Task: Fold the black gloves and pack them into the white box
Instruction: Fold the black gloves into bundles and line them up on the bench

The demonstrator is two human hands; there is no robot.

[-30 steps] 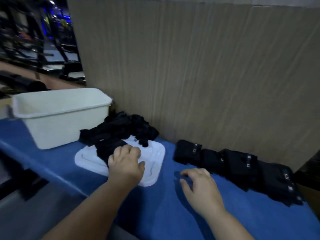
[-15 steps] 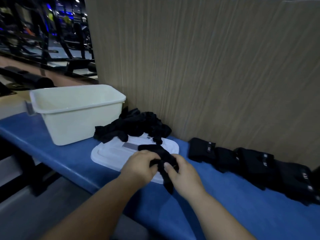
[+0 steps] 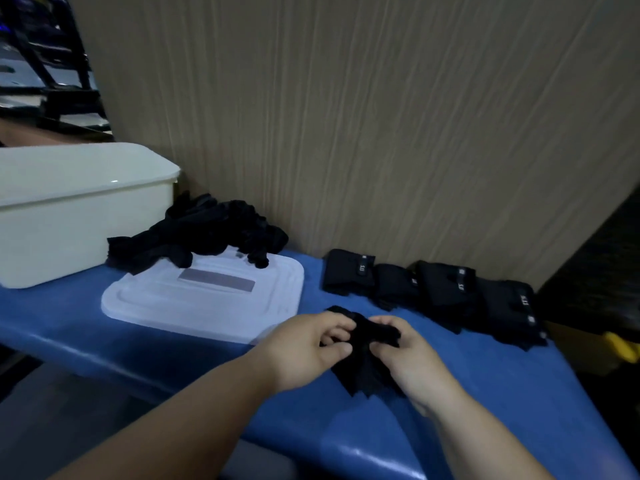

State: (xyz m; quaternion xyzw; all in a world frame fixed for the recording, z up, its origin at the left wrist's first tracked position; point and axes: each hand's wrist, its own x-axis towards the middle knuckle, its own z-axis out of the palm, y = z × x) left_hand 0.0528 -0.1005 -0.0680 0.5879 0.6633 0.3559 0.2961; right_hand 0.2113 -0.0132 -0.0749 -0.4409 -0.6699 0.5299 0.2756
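One black glove [image 3: 367, 370] held over the blue desk [image 3: 491, 393].
Head view: left hand [image 3: 304, 348] and right hand [image 3: 414, 363] pinch its far end; its length runs toward the person, white box [image 3: 86, 216] well apart on the left hand's side.

My left hand [image 3: 304, 348] and right hand [image 3: 408, 358] pinch one black glove [image 3: 363, 362] over the blue surface [image 3: 485, 393], beside the white lid [image 3: 207, 306].

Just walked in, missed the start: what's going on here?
A person grips one black fabric glove in both the left hand and right hand at the blue padded table. More unfolded black gloves lie heaped partly on a flat white plastic lid. Folded black gloves sit in a row along the wall. The white plastic box stands at the left.
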